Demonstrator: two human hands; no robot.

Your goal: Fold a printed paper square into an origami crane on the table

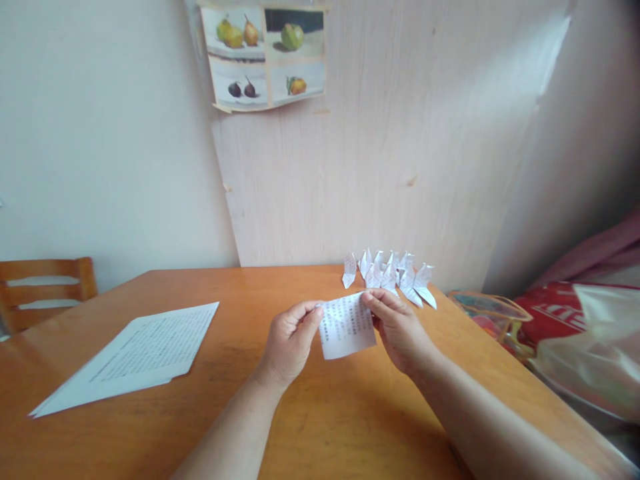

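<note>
A small printed sheet of paper (347,326) is held above the wooden table (240,393), pinched at its top edge by both hands. My left hand (291,339) grips its upper left corner between thumb and fingers. My right hand (399,327) grips its upper right corner. Just behind the hands, several folded white paper cranes (390,275) stand in a cluster near the table's far edge.
A stack of printed pages (135,353) lies on the table at the left. A wooden chair back (45,283) stands at the far left. Plastic bags (575,340) and a basket (493,313) sit off the table's right side. Fruit pictures (265,57) hang on the wall.
</note>
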